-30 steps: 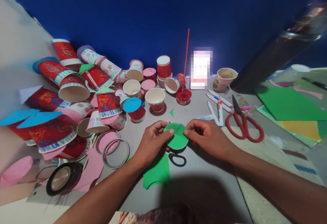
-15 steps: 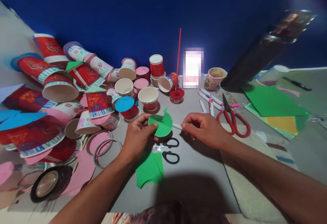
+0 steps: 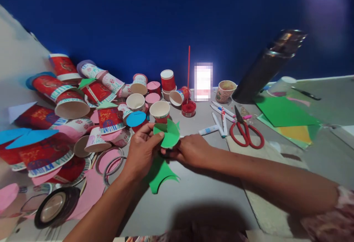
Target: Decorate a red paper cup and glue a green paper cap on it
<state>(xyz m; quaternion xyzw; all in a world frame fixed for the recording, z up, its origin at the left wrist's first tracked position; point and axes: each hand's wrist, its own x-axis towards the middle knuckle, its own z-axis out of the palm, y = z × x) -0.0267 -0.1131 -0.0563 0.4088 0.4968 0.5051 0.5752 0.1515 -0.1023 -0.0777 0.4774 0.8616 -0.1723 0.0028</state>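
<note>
My left hand (image 3: 142,144) pinches a green paper disc (image 3: 168,139) between thumb and fingers, the thumb on its face. A cut shows at the disc's upper edge, and a small green point sticks out at its right. My right hand (image 3: 193,150) is closed just right of and below the disc. Dark handles of small scissors (image 3: 165,154) show among its fingers; the rest is hidden behind the hands. Beneath the hands lies a green paper offcut (image 3: 159,179) with a curved edge.
Stacked and tipped paper cups (image 3: 72,102) crowd the left side, near a tape roll (image 3: 55,205). At the back stand a red pot (image 3: 188,108) holding a red stick and a dark bottle (image 3: 257,76). Markers (image 3: 208,130), red-handled scissors (image 3: 246,131) and green paper sheets (image 3: 284,109) lie right.
My right hand has moved left to the disc, leaving a white marker on the table. The small black-handled scissors have left their place on the table. The view has shifted slightly.
</note>
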